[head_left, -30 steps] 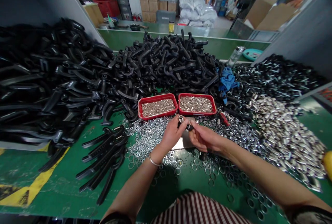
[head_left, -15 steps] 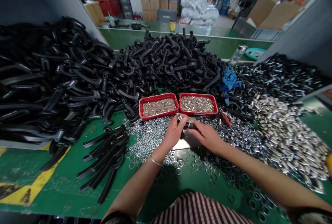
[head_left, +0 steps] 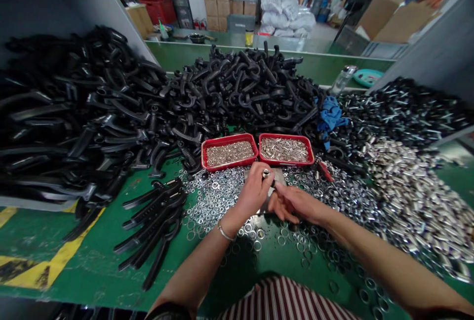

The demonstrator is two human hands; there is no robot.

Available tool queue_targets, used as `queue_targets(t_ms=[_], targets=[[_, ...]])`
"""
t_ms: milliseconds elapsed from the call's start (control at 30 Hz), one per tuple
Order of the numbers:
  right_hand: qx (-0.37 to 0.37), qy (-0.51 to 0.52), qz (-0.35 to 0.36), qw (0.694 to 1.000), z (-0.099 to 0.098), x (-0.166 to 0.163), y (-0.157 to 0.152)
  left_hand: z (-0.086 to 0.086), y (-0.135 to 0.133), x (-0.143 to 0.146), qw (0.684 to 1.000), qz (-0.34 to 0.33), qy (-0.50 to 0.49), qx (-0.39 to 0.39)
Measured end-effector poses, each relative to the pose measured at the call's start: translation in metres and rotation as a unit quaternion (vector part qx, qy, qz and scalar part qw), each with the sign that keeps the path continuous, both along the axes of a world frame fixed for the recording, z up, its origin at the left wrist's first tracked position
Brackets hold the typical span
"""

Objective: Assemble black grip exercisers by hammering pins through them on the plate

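Green is the bench (head_left: 85, 280) in front of you in the head view, and over its middle your two hands meet at one small part (head_left: 265, 174). Your left hand (head_left: 254, 189) holds it in a narrow pinch, a bright, round, hollow end showing by your thumb and fingers. Your right hand (head_left: 300, 204) is beside it, palm turned partly up, thumb and forefinger close to the darker end, the other fingers loosely curled; whether it grips the part or only touches it, you cannot tell from this view.

The part is over a metal plate (head_left: 280, 177), on your side of the left tray (head_left: 229, 166) and the right tray (head_left: 287, 163), both red. The left one holds tiny metal pieces, the right one thin pins. Loose rings (head_left: 213, 201) lie scattered on both sides of your hands. Further to your left lie several black levers (head_left: 153, 238), side by side, and a tall black heap (head_left: 244, 83) rises behind the trays. On your right spread silver tubes (head_left: 418, 191), with dark bolts (head_left: 403, 107) piled behind them. A blue cloth (head_left: 331, 114) lies between the heap and the bolts.
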State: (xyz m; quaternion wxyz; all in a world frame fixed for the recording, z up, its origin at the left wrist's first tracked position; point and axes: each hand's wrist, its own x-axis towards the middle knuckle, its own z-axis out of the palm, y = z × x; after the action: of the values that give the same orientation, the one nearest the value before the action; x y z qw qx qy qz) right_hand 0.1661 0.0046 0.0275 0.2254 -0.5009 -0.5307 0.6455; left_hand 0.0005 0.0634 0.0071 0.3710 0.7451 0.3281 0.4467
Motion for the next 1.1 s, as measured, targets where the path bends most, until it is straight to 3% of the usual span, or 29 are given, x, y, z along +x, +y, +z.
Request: queue_targets(t_ms=[67,133,267,400,467,567,733,867,933,1033,1100], targets=[[0.101,-0.065,-0.090,0.989,0.003,0.000,0.000,-0.001,0.001,-0.001,0.999,0.034,0.009,-0.016],[0.164,-0.104,-0.119,0.974,0.004,-0.001,0.000,-0.002,0.001,-0.002,0.998,0.048,0.023,-0.019],[0.111,-0.086,-0.032,0.990,0.007,-0.003,-0.005,-0.002,0.001,-0.002,0.999,0.034,0.034,0.007],[0.211,-0.180,-0.113,0.954,0.008,-0.005,-0.010,0.001,-0.001,-0.001,0.998,0.037,0.046,-0.032],[0.184,-0.159,-0.108,0.964,0.006,-0.007,-0.011,0.003,-0.001,-0.001,0.998,0.026,0.055,-0.025],[0.059,-0.061,-0.052,0.995,0.005,-0.007,-0.012,0.003,-0.002,-0.001,0.998,0.011,0.057,-0.014],[0.073,-0.028,-0.122,0.989,0.005,-0.006,-0.017,0.003,-0.006,-0.001,0.997,0.011,0.059,-0.040],[-0.016,0.010,-0.035,0.999,0.000,-0.001,-0.020,0.003,-0.006,0.004,0.990,-0.006,0.138,-0.018],[0.066,-0.103,-0.012,0.992,-0.003,0.005,-0.021,-0.002,-0.005,0.009,0.971,-0.025,0.238,0.001],[0.219,-0.285,-0.018,0.933,-0.005,0.021,-0.030,-0.010,-0.001,0.018,0.920,-0.023,0.387,0.047],[0.249,-0.320,-0.012,0.914,-0.005,0.039,-0.044,-0.010,0.005,0.023,0.901,0.001,0.427,0.076]])
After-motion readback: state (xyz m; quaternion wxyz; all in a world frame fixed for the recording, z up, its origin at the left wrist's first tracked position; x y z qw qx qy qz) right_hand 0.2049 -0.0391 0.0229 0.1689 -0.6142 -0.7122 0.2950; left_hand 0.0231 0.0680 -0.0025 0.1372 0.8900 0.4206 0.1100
